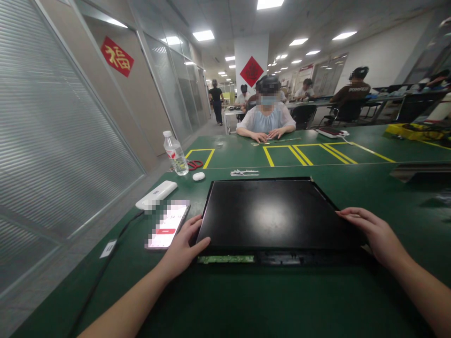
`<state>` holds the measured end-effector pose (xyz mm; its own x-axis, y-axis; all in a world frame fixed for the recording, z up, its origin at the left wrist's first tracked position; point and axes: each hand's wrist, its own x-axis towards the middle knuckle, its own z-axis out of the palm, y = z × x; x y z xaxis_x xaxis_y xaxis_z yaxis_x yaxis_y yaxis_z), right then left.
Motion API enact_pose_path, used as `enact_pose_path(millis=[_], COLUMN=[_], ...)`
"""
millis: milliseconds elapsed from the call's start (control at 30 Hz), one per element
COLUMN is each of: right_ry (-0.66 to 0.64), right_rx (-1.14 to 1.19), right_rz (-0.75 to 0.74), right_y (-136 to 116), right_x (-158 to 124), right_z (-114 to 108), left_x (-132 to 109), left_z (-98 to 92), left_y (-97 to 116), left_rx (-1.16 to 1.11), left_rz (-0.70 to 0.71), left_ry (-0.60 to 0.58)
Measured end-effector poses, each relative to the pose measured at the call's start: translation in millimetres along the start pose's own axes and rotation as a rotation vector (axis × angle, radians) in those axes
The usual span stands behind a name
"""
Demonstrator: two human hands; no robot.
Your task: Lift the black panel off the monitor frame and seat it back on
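A flat black panel (271, 213) lies on the green table in front of me, a narrow green circuit strip (225, 259) showing along its near edge. My left hand (185, 249) grips the panel's near left corner, thumb on top and fingers curled at its side. My right hand (373, 232) rests on the panel's right edge, fingers stretched along it and thumb hidden.
Left of the panel lie a lit phone (167, 225), a white power bank (157, 195) with a cable, a water bottle (175, 154), red scissors (195, 164) and a small white case (198, 176). A person (267, 117) sits across the table; others work behind.
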<state>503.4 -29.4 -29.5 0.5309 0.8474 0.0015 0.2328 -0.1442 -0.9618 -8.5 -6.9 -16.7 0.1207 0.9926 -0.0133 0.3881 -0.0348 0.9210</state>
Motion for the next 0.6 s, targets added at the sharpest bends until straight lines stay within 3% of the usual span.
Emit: enact_pose_path(millis=[433,600], right_ry=[0.033,0.027], right_rx=[-0.170,-0.101], right_rz=[-0.006,0.041], right_y=[-1.3,-1.8], right_x=[1.3,4.6], right_z=[4.5,1.3], left_x=[-0.2,-0.2], left_z=[-2.9,-2.9], left_y=[-3.9,-2.2], left_rx=[0.029,0.066], left_rz=[0.013,0.035], left_ry=[-0.044,-0.055])
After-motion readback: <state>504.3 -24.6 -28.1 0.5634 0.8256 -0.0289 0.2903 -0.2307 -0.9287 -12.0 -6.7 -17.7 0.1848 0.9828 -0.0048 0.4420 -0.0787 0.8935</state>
